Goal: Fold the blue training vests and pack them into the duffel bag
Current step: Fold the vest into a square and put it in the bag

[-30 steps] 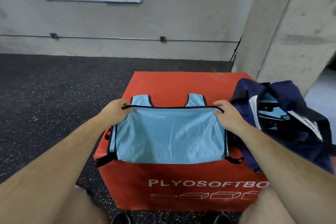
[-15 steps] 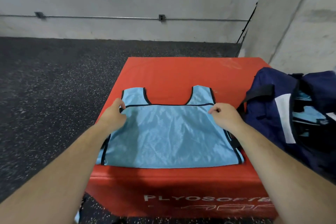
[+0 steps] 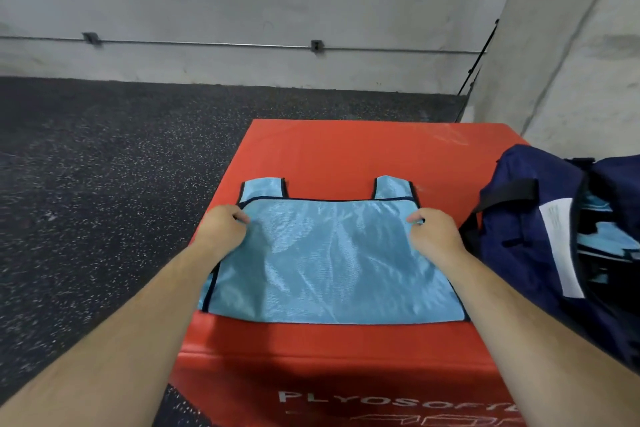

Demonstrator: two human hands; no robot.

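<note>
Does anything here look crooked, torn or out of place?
Nothing stands out. The blue vest lies flat and fairly square on the red plyo box, left hand and right hand pinching its folded edge; the navy duffel bag sits open beside it.

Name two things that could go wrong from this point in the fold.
The vest lies near the front edge of the red box; a tug could slide it off. The left hand and right hand pinch only the folded hem's corners, so the middle may sag or wrinkle on the next fold.
</note>
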